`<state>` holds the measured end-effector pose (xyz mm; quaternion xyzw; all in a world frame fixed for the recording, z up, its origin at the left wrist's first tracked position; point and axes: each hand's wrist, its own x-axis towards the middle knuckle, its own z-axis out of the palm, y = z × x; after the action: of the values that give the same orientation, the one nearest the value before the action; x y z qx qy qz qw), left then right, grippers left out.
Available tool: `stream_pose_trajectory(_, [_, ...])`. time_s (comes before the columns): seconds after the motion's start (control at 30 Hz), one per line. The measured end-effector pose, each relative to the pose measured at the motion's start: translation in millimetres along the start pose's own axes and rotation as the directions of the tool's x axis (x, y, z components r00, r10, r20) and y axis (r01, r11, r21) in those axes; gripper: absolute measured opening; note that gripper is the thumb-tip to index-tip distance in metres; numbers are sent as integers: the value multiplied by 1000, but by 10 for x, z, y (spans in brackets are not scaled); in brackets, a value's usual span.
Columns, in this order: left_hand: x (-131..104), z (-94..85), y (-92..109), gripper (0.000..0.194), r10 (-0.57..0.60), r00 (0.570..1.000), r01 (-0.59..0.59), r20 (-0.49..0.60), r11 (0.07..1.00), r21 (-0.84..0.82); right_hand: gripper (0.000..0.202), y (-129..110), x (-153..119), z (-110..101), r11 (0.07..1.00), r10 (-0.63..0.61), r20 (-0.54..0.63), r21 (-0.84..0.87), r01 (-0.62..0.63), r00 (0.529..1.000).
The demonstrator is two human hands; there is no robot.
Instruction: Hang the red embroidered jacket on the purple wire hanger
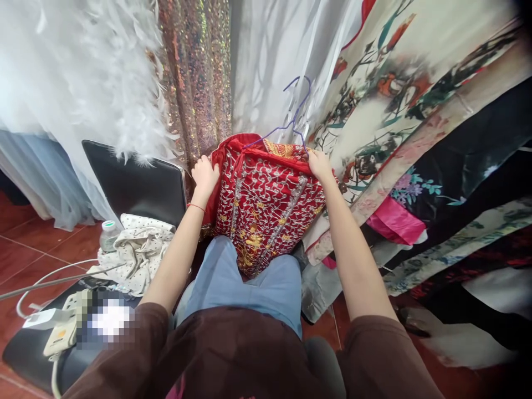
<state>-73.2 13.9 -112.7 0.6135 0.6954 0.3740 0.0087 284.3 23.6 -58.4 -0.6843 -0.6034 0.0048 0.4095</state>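
A red garment (266,205) with silver and gold embroidery hangs in front of my knees, its upper edge stretched between my hands. My left hand (205,176) is closed on the red cloth at its left side. At the upper right edge, my right hand (319,164) grips the garment close to the end of a purple wire hanger (294,119). The hanger's hook stands up above the garment, and its lower part goes in behind the red edge. My fingertips are partly hidden by the cloth.
A black chair (137,183) at the left bears a dotted white cloth (143,249), a clear bottle (108,237) and a power strip (66,324) with cables. White feathered (124,72), sequined (197,72) and floral garments (374,105) hang close ahead and right.
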Motion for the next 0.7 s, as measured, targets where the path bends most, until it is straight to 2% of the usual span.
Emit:
stream_pose_trajectory(0.13, [84, -33, -69, 40, 59, 997, -61, -43, 998, -25, 42, -18, -13, 0, 1000, -11, -12, 4, 11, 1000])
stream_pose_trajectory(0.23, [128, -83, -15, 38, 112, 992, -117, -62, 989, -91, 40, -34, -27, -8, 1000, -6, -8, -18, 6, 1000])
stream_pose_trajectory(0.3, [143, -138, 114, 36, 175, 980, -188, -99, 970, -152, 40, -50, -45, -13, 999, 2, -18, -35, -3, 1000])
stream_pose_trajectory(0.4, [120, -239, 444, 37, 256, 943, -306, -213, 917, -255, 41, -90, -78, -18, 998, 30, -53, -62, -34, 998])
stream_pose_trajectory(0.5, [24, -310, 847, 36, 395, 880, -466, -263, 823, -324, 41, -144, -110, -31, 994, 73, -60, -82, -78, 996])
stream_pose_trajectory(0.57, [-51, -318, 1083, 36, 588, 786, -615, -192, 711, -340, 39, -175, -127, -50, 992, 102, -52, -73, -106, 993])
stream_pose_trajectory(0.63, [-81, -301, 1252, 40, 725, 681, -705, -99, 614, -354, 37, -194, -139, -79, 990, 125, -51, -55, -128, 991])
stream_pose_trajectory(0.67, [-68, -286, 1307, 42, 745, 662, -718, -82, 599, -355, 37, -198, -142, -96, 990, 134, -42, -42, -136, 990])
stream_pose_trajectory(0.7, [-35, -267, 1342, 43, 731, 675, -710, -94, 611, -350, 37, -199, -142, -113, 990, 139, -23, -30, -140, 990])
